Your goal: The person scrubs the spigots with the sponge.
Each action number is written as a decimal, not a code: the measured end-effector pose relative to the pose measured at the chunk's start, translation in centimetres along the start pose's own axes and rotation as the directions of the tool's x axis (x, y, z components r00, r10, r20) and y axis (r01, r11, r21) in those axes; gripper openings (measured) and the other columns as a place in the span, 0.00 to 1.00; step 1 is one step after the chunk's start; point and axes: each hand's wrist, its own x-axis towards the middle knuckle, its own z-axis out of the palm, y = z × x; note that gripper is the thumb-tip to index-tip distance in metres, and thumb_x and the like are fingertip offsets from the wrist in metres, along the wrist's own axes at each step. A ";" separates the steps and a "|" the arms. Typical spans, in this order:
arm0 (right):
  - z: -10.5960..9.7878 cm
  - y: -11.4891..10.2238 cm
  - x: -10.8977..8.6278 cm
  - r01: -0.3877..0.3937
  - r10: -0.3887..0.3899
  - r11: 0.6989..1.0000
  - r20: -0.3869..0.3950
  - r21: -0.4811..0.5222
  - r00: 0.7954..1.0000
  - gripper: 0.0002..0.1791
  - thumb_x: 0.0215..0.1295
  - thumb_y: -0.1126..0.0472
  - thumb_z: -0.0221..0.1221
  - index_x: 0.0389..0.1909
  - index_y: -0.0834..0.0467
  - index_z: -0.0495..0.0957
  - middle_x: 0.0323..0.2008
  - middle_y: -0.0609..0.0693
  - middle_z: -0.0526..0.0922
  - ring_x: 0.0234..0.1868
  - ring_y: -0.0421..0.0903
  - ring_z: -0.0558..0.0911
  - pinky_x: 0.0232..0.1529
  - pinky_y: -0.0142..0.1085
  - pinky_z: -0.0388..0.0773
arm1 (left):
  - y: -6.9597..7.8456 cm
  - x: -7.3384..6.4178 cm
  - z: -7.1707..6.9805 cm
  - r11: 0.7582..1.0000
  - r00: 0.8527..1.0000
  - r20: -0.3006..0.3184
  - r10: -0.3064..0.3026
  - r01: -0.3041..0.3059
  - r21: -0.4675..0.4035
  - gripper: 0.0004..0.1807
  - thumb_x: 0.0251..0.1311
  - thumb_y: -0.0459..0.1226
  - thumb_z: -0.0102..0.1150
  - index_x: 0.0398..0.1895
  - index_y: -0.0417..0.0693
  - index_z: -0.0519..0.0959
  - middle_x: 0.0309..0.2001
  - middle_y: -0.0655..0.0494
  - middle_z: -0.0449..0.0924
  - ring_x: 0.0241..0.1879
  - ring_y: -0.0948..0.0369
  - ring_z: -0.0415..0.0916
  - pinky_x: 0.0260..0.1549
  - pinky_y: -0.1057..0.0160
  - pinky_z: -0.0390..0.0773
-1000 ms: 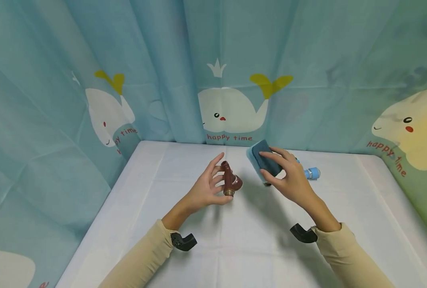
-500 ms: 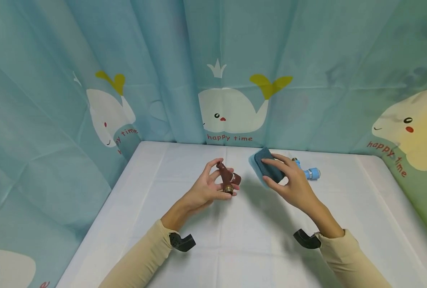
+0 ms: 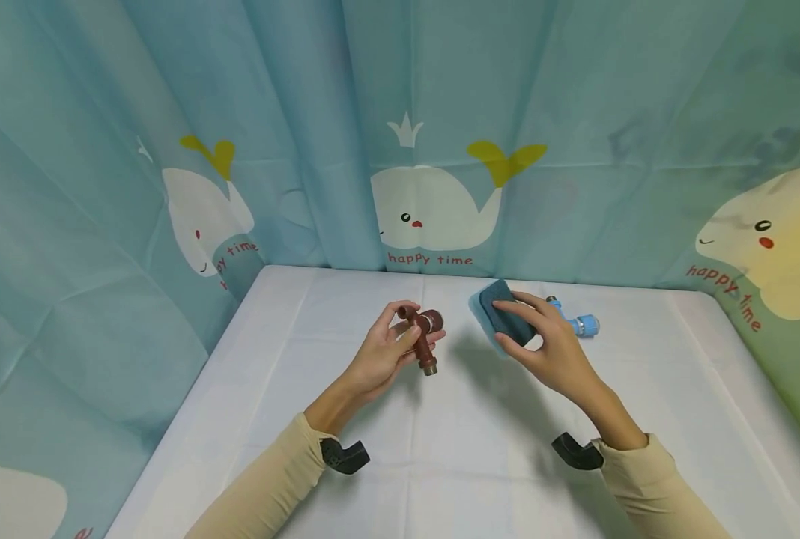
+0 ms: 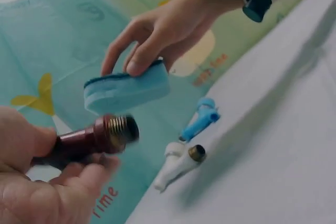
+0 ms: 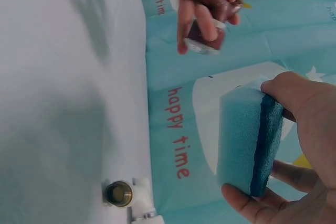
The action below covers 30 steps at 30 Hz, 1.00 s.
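Note:
My left hand (image 3: 376,359) holds a dark red tap (image 3: 423,346) above the table, its thumb lying across the body. The brass-threaded end of the tap (image 4: 94,141) sticks out past the fingers in the left wrist view. To the right, my right hand (image 3: 556,348) pinches a two-layer sponge (image 3: 506,313) between thumb and fingers. Its light blue soft layer (image 5: 239,137) faces the tap, and the dark teal scouring layer is on the palm side. A gap separates sponge and tap.
A blue tap (image 3: 583,324) lies on the white-covered table (image 3: 346,479) beyond the right hand. Next to it lies a white tap (image 4: 177,166), hidden in the head view. A blue curtain (image 3: 319,135) with whale prints hangs behind the table.
The left hand has turned the dark red tap, and its thumb has moved over onto the body. The right hand has shifted slightly right and nearer with the sponge.

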 end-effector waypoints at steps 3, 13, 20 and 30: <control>0.0 0.0 0.0 0.003 -0.003 1.000 -0.005 -0.007 1.000 0.28 0.59 0.65 0.73 0.62 0.53 0.81 0.68 0.61 0.73 0.65 0.62 0.75 0.47 0.56 0.83 | -0.1 -0.2 -0.1 0.999 0.999 0.024 -0.036 0.037 -0.025 0.14 0.81 0.33 0.42 0.64 0.51 0.60 0.50 0.45 0.69 0.60 0.38 0.78 0.52 0.41 0.82; 0.0 0.0 -0.2 0.002 -0.002 1.000 -0.010 -0.016 1.000 0.28 0.59 0.65 0.73 0.61 0.53 0.82 0.67 0.61 0.74 0.64 0.63 0.75 0.46 0.56 0.83 | 0.4 -0.5 0.0 0.965 0.994 0.032 -0.106 0.110 -0.237 0.16 0.82 0.51 0.36 0.62 0.56 0.63 0.58 0.41 0.68 0.51 0.43 0.80 0.50 0.29 0.78; 0.0 0.0 -0.3 0.001 -0.001 1.000 -0.005 -0.026 1.000 0.28 0.59 0.64 0.73 0.62 0.53 0.81 0.67 0.61 0.74 0.65 0.62 0.75 0.47 0.56 0.84 | 0.9 -0.6 0.0 0.931 0.982 -0.015 -0.188 0.173 -0.321 0.24 0.80 0.47 0.44 0.72 0.51 0.61 0.68 0.44 0.61 0.57 0.43 0.77 0.56 0.30 0.74; 0.0 -0.1 -0.3 0.015 -0.015 1.000 -0.011 -0.024 1.000 0.28 0.58 0.65 0.74 0.61 0.53 0.82 0.67 0.60 0.74 0.65 0.62 0.75 0.48 0.55 0.82 | 0.3 -0.4 -0.7 0.909 0.997 -0.009 -0.077 0.067 -0.411 0.17 0.68 0.44 0.67 0.51 0.41 0.81 0.68 0.39 0.69 0.67 0.49 0.65 0.62 0.26 0.65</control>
